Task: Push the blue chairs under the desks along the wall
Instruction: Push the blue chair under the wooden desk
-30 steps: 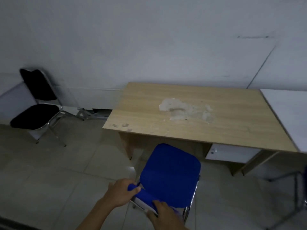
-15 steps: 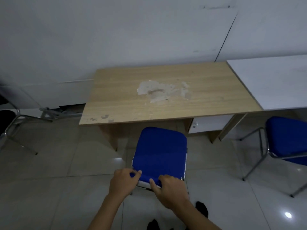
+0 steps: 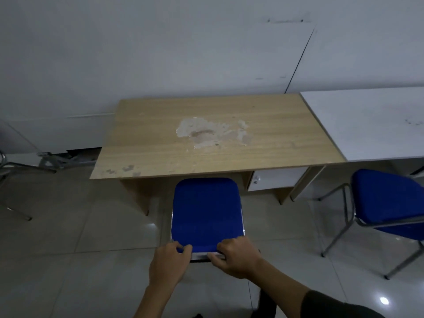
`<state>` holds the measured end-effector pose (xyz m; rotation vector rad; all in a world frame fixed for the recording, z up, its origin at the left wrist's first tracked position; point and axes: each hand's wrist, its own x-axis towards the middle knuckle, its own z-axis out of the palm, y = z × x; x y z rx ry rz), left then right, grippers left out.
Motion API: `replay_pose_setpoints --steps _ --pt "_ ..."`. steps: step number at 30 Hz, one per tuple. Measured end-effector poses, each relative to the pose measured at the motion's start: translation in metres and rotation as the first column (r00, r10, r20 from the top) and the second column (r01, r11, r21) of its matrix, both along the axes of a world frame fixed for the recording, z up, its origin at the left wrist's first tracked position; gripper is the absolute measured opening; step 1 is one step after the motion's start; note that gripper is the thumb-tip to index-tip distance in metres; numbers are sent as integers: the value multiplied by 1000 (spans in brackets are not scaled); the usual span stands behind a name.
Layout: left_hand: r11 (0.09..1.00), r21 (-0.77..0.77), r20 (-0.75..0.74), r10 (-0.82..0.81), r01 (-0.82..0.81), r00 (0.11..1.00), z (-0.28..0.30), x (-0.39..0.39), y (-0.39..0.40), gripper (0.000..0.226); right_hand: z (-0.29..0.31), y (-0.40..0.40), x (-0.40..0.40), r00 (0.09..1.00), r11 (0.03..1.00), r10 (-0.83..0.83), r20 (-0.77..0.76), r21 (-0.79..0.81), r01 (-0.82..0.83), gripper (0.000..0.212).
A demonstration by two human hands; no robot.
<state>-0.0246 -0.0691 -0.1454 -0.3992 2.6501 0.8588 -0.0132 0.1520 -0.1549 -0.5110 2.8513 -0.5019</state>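
Note:
A blue chair stands in front of a wooden desk that sits against the wall. The front edge of the chair's seat meets the desk's near edge. My left hand and my right hand both grip the top of the chair's backrest, side by side. A second blue chair stands out in the open at the right, in front of a white desk.
A white drawer unit hangs under the wooden desk's right side. Metal legs of another chair show at the far left. Metal parts lie by the wall. The floor is glossy tile.
The chair has turned square to the desk and moved toward it, its seat now reaching the desk's edge. Both hands stayed on the backrest. The view swung right, bringing in the second blue chair.

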Motion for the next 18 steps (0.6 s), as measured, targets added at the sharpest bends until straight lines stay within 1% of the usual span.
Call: replay_pose_setpoints --steps 3,4,5,6,7,9,10,11,12,15,18 --pt "999 -3 9 36 -36 999 1 -6 4 29 0 6 -14 998 999 24 -49 -23 -26 64" --pt "998 17 4 56 -56 998 0 -7 5 26 0 5 -16 997 1000 2 -72 -26 -3 62" --pt "996 37 -9 82 -82 997 -1 -7 7 22 0 5 -15 993 998 -59 -99 -37 56 61" --pt "993 54 -20 111 -110 994 -4 -5 9 18 -2 3 -13 979 986 -162 -124 -57 156 58" --pt "989 60 -35 138 -135 990 -7 -2 12 21 -4 0 -8 943 953 -300 -144 -85 290 55" --pt "971 80 -34 227 -224 973 -14 1 16 45 -8 -6 1 816 826 -562 -132 -128 548 50" --pt "955 99 -26 284 -280 959 -15 1 18 55 -11 -9 5 762 773 -635 -127 -120 623 50" --pt "942 121 -30 320 -314 947 -16 -2 20 60 -12 -11 4 735 747 -665 -133 -113 655 49" --pt "937 135 -46 331 -323 942 -15 -5 22 61 -14 -11 2 728 739 -673 -129 -116 663 48" --pt "926 155 -107 362 -344 926 -12 -12 27 56 -17 -8 -6 733 741 -671 -114 -143 656 43" --pt "911 181 -131 396 -371 909 -10 -19 32 48 -22 -4 -14 748 753 -657 -92 -128 645 39"
